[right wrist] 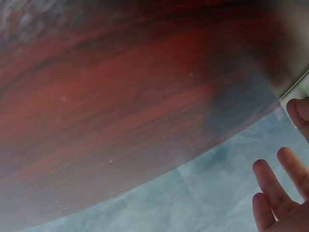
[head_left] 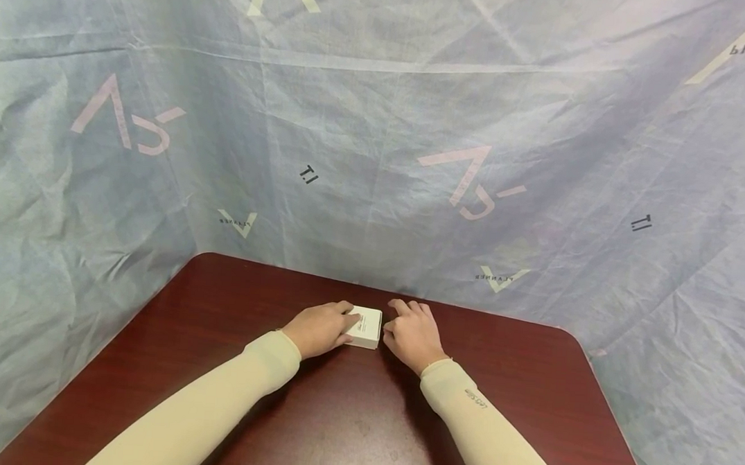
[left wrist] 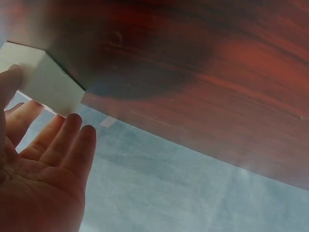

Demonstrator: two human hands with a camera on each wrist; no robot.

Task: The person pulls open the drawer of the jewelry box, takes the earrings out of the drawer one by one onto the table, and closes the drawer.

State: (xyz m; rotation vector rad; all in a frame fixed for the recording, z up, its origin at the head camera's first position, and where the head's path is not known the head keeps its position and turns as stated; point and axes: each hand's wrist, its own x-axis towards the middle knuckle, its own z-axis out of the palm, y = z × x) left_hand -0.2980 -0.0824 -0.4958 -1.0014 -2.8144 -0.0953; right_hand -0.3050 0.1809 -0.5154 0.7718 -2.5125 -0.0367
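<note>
A small white cardboard box (head_left: pixel 366 327) with dark printed script on its top lies on the table near its far side. My left hand (head_left: pixel 320 329) grips it from the left, the thumb against the near side and fingers over the top. In the left wrist view the thumb (left wrist: pixel 10 83) presses one face of the box (left wrist: pixel 53 79) while the fingertips lie along another. Just right of the box is my right hand (head_left: pixel 413 335), fingers loosely bent and holding nothing. The right wrist view shows its fingers (right wrist: pixel 273 186) spread, with a box edge (right wrist: pixel 301 89) close to the thumb.
The dark red wood-grain table (head_left: pixel 364 426) has rounded far corners. Grey-blue fabric (head_left: pixel 364 135) with printed letters and logos hangs behind it and at both sides, close to the table's far edge.
</note>
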